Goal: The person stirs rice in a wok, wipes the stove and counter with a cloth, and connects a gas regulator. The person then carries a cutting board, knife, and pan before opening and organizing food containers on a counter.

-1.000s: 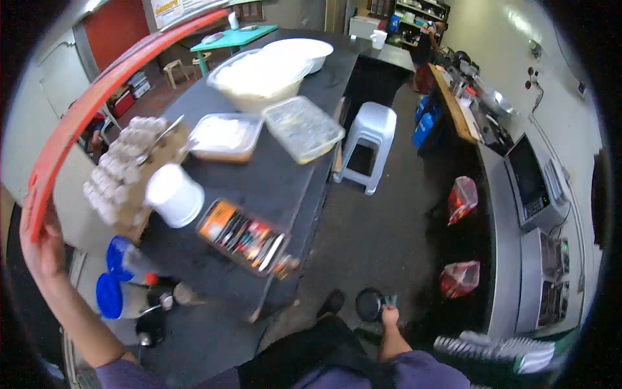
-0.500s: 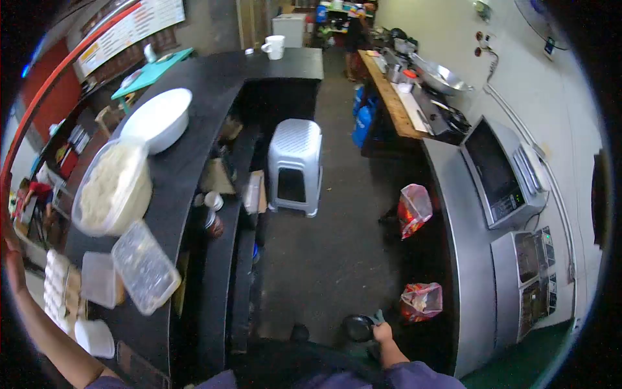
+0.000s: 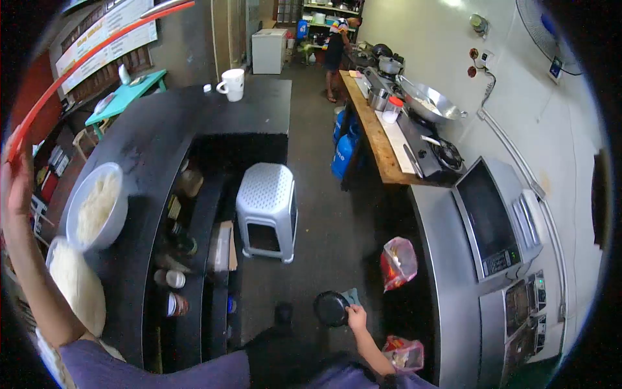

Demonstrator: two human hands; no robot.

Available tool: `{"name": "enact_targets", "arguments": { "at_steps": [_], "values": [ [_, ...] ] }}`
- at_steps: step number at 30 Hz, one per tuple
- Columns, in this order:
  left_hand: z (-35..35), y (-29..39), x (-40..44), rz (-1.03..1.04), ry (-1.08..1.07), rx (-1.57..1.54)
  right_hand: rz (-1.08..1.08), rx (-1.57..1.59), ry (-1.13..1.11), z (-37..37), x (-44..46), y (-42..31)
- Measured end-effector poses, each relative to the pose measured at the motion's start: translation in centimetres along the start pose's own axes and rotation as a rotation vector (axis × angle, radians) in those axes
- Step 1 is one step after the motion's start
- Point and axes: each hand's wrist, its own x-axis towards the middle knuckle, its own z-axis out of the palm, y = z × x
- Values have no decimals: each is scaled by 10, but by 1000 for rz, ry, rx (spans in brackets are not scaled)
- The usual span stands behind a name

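Observation:
My left hand (image 3: 18, 178) is raised at the far left, closed around a long curved red edge (image 3: 97, 58) with a silvery strip near its upper end; what the whole object is cannot be made out. Low in front of my body, my right hand (image 3: 356, 319) grips a small black frying pan (image 3: 330, 310). A grey-blue cloth (image 3: 351, 296) is held there too, beside the pan. Under my left arm, a white basin (image 3: 120, 217) holding white rice-like food (image 3: 97, 206) sits on the black counter (image 3: 152, 139). A pale tub (image 3: 76, 288) is partly hidden by the forearm.
A grey plastic stool (image 3: 265, 194) stands in the aisle. On the right are a steel counter (image 3: 437, 259), a microwave (image 3: 489, 217), a stove with a wok (image 3: 431, 104), and hanging bags (image 3: 398, 264). A white mug (image 3: 232, 85) is on the counter; a person (image 3: 335, 52) stands far back.
My view has moved forward and tilted up. The basin and tub now appear lower left, and the basin's contents show. The pan is more fully visible; both hands keep their hold.

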Motion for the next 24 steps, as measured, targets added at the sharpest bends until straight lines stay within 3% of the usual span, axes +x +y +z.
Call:
{"name": "enact_targets", "arguments": {
  "at_steps": [2,4,5,8,12,14,16,18,20,24],
  "values": [
    [14,-26,62,24,40,56,34,-16,-49,-1,47,-7],
    [6,-33,135,-49,-63,13,98,36,-24,-22,92,-55],
    [11,-50,165,-41,-78,8,-8,19,112,-9,119,-33],
    [42,-118,243,-79,-148,-66,177,365,91,-26,179,-39],
    [58,-190,348,-128,-201,-122,181,450,209,-75,246,-82],
    [65,-226,391,-132,-210,-148,216,544,86,-91,298,-65],
    [69,-254,439,-126,-216,-176,284,544,-4,-115,351,-91],
    [75,-282,485,-125,-209,-210,219,599,52,-108,415,-80],
    [84,-302,530,-125,-201,-240,145,507,-32,-91,490,-56],
    [98,-342,604,-103,-163,-279,16,395,-207,-90,630,-147]
  ]
}}
